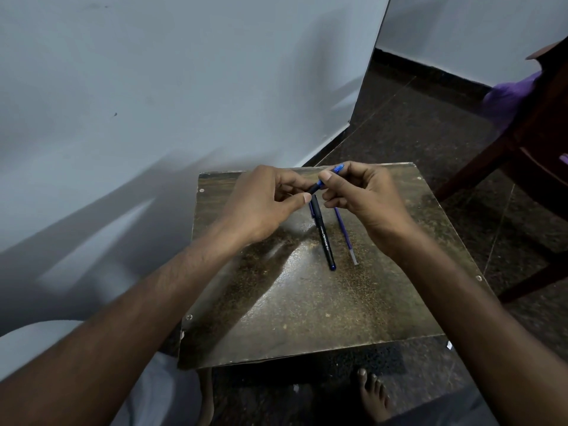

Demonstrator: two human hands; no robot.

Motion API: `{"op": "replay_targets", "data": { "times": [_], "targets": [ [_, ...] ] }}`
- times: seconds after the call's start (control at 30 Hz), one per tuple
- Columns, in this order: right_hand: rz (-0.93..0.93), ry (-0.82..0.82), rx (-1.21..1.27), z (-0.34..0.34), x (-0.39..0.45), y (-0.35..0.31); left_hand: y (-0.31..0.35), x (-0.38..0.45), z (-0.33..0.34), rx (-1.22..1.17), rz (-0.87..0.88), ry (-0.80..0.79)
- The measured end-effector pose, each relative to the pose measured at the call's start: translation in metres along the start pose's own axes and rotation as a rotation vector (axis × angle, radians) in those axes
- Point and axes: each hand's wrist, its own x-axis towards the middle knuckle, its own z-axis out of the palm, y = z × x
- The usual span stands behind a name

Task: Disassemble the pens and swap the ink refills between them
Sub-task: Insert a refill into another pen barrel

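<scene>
Both hands hold one pen [319, 184] above the far part of a small speckled table [307, 302]. My left hand [264, 201] pinches its black end. My right hand [359, 192] grips its blue end, whose tip sticks out past the fingers. Below them a black pen barrel [323, 236] with white lettering and a blue end lies on the table. To its right lies a thin purple ink refill [345, 235]. A blue part shows just left of the barrel's top, mostly hidden.
A pale wall stands to the left and behind the table. A dark wooden chair [528, 155] with purple cloth stands at the right. A bare foot [373, 395] rests on the dark floor below the table's near edge.
</scene>
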Motion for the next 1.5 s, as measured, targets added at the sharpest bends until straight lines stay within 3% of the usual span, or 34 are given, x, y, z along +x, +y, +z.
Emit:
{"op": "replay_targets", "data": {
  "times": [0.23, 0.43, 0.63, 0.73, 0.97, 1.1, 1.27, 1.43, 1.5],
  "targets": [
    [-0.041, 0.043, -0.027, 0.0032, 0.0002, 0.0048, 0.0048, -0.0032, 0.0021, 0.029, 0.018, 0.039],
    [0.049, 0.049, 0.207, 0.0039, -0.0001, -0.0007, 0.0074, -0.0023, 0.0022, -0.048, -0.063, 0.014],
    [0.107, 0.160, 0.160, 0.0065, -0.0011, 0.0007, 0.0087, -0.0050, 0.0043, -0.145, -0.124, -0.024],
    [0.133, 0.106, 0.244, 0.0040, 0.0004, 0.0006, 0.0071, -0.0041, 0.0035, -0.171, -0.141, -0.024],
    [0.161, 0.135, 0.180, 0.0064, -0.0004, 0.0021, 0.0066, -0.0050, 0.0058, -0.168, -0.129, -0.034],
    [0.141, 0.065, 0.182, 0.0054, -0.0017, 0.0007, 0.0055, -0.0041, 0.0052, -0.172, -0.134, -0.025],
    [0.180, 0.174, 0.137, 0.0068, 0.0007, 0.0015, 0.0067, -0.0064, 0.0065, -0.194, -0.123, -0.066],
    [0.164, 0.037, 0.201, 0.0080, -0.0032, -0.0007, 0.0067, -0.0054, 0.0046, -0.225, -0.156, -0.050],
    [0.156, 0.114, 0.150, 0.0077, -0.0045, -0.0010, 0.0079, -0.0056, 0.0050, -0.231, -0.147, -0.074]
  ]
}}
